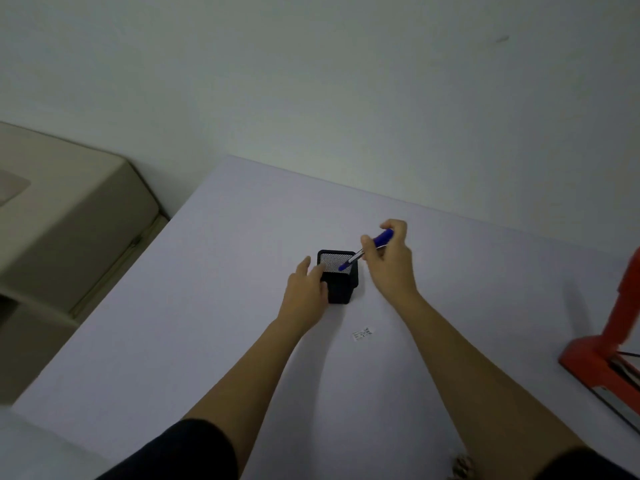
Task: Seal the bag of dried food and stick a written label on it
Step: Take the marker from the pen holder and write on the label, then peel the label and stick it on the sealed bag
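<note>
Pinching the blue pen (pixel 382 238) between thumb and curled fingers, the right grip (pixel 388 261) hovers just right of the black mesh pen holder (pixel 341 289), near the middle of the table (pixel 207 306). The pen slants down to the left, its tip at the holder's open top. The left grip (pixel 306 285) lies against the holder's left wall, fingers lightly bent and touching it, thumb apart; it pinches nothing.

The label (pixel 363 333) lies flat on the table, toward the near edge from the holder and between the two forearms. Its long axis runs roughly left to right. Marks show on it; they are too small to read. Both grips stand about equally near it, but the left one carries no pen and is judged the readier to lift it.

A red sealer (pixel 620 327) stands at the right edge. The bag cannot be identified: only a brown patterned scrap (pixel 462 465) shows at the near edge.
</note>
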### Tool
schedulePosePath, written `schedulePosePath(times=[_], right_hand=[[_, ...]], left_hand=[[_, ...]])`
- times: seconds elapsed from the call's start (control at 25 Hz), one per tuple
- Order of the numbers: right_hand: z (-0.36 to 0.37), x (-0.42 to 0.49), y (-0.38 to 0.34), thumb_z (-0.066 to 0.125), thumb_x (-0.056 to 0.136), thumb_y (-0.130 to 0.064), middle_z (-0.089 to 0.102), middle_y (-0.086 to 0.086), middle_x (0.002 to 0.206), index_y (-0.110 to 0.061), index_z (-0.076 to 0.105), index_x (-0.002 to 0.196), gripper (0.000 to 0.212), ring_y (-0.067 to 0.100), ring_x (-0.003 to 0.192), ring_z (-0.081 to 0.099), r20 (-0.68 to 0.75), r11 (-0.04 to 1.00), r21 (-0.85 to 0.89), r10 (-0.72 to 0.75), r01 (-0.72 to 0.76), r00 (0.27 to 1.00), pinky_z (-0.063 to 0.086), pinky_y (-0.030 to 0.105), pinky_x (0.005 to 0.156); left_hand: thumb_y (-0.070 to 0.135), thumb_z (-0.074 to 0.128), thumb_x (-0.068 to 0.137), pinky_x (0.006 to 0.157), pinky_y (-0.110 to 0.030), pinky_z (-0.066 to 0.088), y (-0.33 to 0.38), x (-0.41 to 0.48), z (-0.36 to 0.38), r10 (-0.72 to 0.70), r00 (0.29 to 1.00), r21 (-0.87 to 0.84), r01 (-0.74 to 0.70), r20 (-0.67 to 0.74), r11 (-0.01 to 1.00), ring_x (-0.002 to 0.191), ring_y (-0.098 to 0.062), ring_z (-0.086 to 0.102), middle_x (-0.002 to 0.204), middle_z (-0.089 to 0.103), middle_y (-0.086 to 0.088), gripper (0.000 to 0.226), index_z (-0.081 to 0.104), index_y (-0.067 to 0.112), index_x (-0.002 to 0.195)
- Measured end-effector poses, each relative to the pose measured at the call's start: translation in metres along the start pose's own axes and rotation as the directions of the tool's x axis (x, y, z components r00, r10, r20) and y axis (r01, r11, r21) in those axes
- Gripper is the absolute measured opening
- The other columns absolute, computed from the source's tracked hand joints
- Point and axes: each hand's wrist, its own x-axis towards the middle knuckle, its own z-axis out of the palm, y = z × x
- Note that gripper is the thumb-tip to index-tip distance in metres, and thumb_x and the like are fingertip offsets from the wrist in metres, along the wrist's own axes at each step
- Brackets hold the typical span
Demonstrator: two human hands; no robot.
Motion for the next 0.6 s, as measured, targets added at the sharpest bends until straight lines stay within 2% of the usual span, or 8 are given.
schedulePosePath(times=[0.12,0.2,0.32,0.4,0.48,0.56,0.6], right_hand=[[0.036,0.009,0.023,0.052,0.094,-0.022,0.059,0.009,0.079,-0.015,0.039,0.111,0.024,0.025,0.071,0.059,0.168,0.967,-0.244,-0.031,0.072,0.985,0.048,0.026,0.057],[0.051,0.01,0.038,0.051,0.094,-0.025,0.058,0.01,0.086,-0.011,0.044,0.105,0.019,0.028,0.081,0.056,0.245,0.894,-0.431,-0.017,0.125,0.969,0.046,0.037,0.072],[0.061,0.013,0.048,0.047,0.095,-0.031,0.059,0.011,0.11,-0.01,0.049,0.109,0.026,0.029,0.102,0.049,0.236,0.771,-0.609,-0.049,0.187,0.971,0.037,0.038,0.085],[0.057,0.016,0.053,0.045,0.095,-0.035,0.049,0.011,0.129,-0.011,0.043,0.128,0.041,0.029,0.114,0.044,0.194,0.73,-0.651,-0.103,0.206,0.976,0.036,0.04,0.091],[0.039,0.016,0.064,0.044,0.096,-0.033,0.041,0.013,0.137,-0.011,0.034,0.138,0.049,0.03,0.117,0.042,0.072,0.767,-0.63,-0.1,0.123,0.992,0.037,0.042,0.094],[0.015,0.007,0.091,0.045,0.095,-0.022,0.046,0.015,0.131,-0.009,0.041,0.134,0.041,0.032,0.113,0.045,-0.053,0.834,-0.55,-0.079,0.037,0.995,0.041,0.044,0.092],[0.005,-0.002,0.109,0.045,0.094,-0.016,0.05,0.016,0.125,-0.008,0.047,0.128,0.035,0.032,0.11,0.048,-0.045,0.862,-0.506,-0.065,0.034,0.997,0.044,0.044,0.09]], left_hand=[[0.007,0.045,0.092,0.105,-0.038,0.036,-0.016,0.004,0.017,0.062,0.993,0.178,-0.08,0.105,0.981,0.129,-0.035,0.036,0.155,0.02,-0.014,0.052,0.035,0.012,0.143],[0.003,0.045,0.089,0.102,-0.037,0.038,-0.02,0.001,0.021,0.101,0.99,0.186,-0.118,0.096,0.975,0.127,-0.034,0.037,0.155,0.02,-0.013,0.057,0.031,0.012,0.144],[-0.002,0.045,0.087,0.103,-0.037,0.038,-0.024,-0.002,0.021,0.129,0.988,0.15,-0.141,0.089,0.979,0.13,-0.033,0.034,0.156,0.018,-0.012,0.064,0.026,0.013,0.147],[-0.006,0.047,0.085,0.103,-0.038,0.038,-0.028,-0.007,0.022,0.159,0.987,0.13,-0.156,-0.012,0.979,0.131,-0.031,0.033,0.154,0.023,-0.013,0.066,0.029,0.013,0.145],[-0.008,0.051,0.081,0.097,-0.032,0.041,-0.032,-0.013,0.027,0.202,0.949,0.062,-0.193,-0.242,0.979,0.119,-0.031,0.046,0.137,0.045,-0.018,0.055,0.046,0.006,0.134],[-0.004,0.057,0.083,0.086,-0.024,0.043,-0.036,-0.024,0.043,0.204,0.904,-0.007,-0.223,-0.375,0.975,0.098,-0.029,0.056,0.11,0.058,-0.017,0.032,0.06,0.001,0.114],[-0.001,0.059,0.084,0.081,-0.026,0.046,-0.037,-0.029,0.055,0.206,0.914,-0.022,-0.228,-0.35,0.973,0.091,-0.028,0.058,0.102,0.06,-0.016,0.023,0.062,0.0,0.107]])
